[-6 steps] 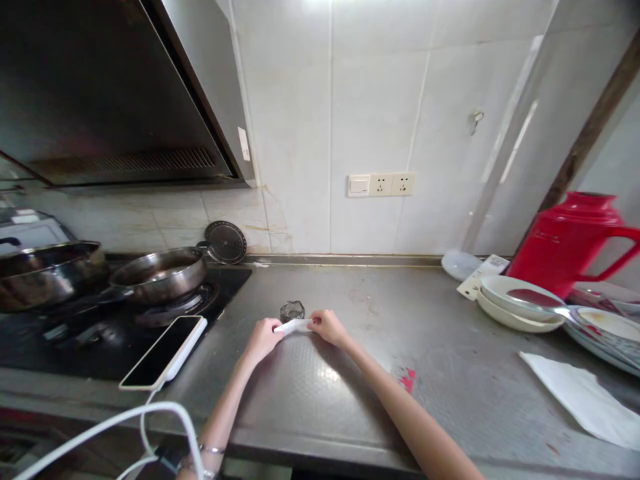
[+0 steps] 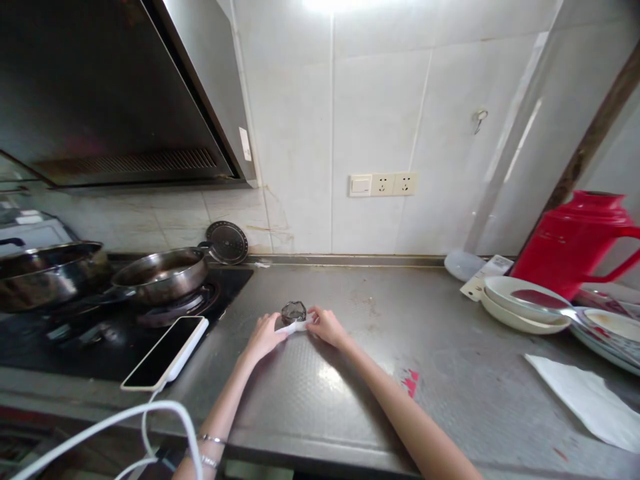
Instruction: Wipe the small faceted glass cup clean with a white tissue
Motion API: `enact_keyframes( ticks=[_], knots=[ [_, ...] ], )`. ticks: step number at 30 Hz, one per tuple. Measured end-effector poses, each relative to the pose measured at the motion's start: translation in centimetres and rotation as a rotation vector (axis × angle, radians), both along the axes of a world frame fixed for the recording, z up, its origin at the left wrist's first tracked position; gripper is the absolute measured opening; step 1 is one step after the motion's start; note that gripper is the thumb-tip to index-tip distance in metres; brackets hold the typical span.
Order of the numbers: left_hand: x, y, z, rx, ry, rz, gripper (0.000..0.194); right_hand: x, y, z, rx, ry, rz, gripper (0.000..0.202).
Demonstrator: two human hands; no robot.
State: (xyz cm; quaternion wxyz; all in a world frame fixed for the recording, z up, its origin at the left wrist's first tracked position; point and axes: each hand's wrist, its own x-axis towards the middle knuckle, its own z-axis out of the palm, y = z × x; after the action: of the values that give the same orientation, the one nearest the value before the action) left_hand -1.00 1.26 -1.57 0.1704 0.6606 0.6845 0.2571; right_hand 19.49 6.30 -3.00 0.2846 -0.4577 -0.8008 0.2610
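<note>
A folded white paper towel (image 2: 296,327) stretches as a narrow strip between my two hands, low over the metal counter. Its left end is in the closed fingers of my left hand (image 2: 264,337). My right hand (image 2: 326,327) pinches the other end. Right behind the strip stands a small dark glass bowl (image 2: 293,311) with a wavy rim, its lower front partly covered by the paper. I cannot tell whether paper and glass touch.
To the left are a phone (image 2: 163,357) with a white cable and a stove with a frying pan (image 2: 163,277) and a pot (image 2: 50,273). At right stand a red thermos jug (image 2: 575,247), stacked bowls (image 2: 525,320) and a flat white paper towel (image 2: 587,397) on the counter (image 2: 450,387).
Both hands have shifted slightly around the glass bowl, with the fingertips reaching a little farther forward. The paper strip sits slightly lower and looks more bunched.
</note>
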Motion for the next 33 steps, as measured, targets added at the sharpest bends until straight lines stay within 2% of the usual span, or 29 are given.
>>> enact_keyframes(
  ticks=[2,6,9,11,17,23,33],
  knots=[
    [-0.2,0.6,-0.6,0.043,0.067,0.019,0.070,-0.2,0.1,-0.1,0.026,-0.018,0.000,0.053],
    [-1.1,1.8,-1.4,0.025,0.026,-0.109,0.097,-0.7,1.0,-0.4,0.081,-0.055,0.024,0.087],
    [-1.9,2.5,-1.3,-0.035,0.009,-0.158,0.105,-1.1,2.3,-0.6,0.103,-0.080,0.098,0.107],
    [-2.4,2.8,-1.0,-0.064,0.000,-0.194,0.104,-1.3,3.2,-0.7,0.110,-0.092,0.151,0.113],
    [-2.9,4.1,-0.4,-0.080,-0.061,-0.297,0.093,-1.9,4.8,-0.7,0.101,-0.096,0.236,0.106],
    [-2.7,5.3,-0.5,-0.074,-0.201,-0.268,0.084,-1.7,4.5,-0.5,0.051,-0.066,0.228,0.087],
    [-1.9,5.2,-0.8,-0.045,-0.382,-0.260,0.082,-1.5,4.0,-0.9,0.055,0.043,0.181,0.085]
  ],
)
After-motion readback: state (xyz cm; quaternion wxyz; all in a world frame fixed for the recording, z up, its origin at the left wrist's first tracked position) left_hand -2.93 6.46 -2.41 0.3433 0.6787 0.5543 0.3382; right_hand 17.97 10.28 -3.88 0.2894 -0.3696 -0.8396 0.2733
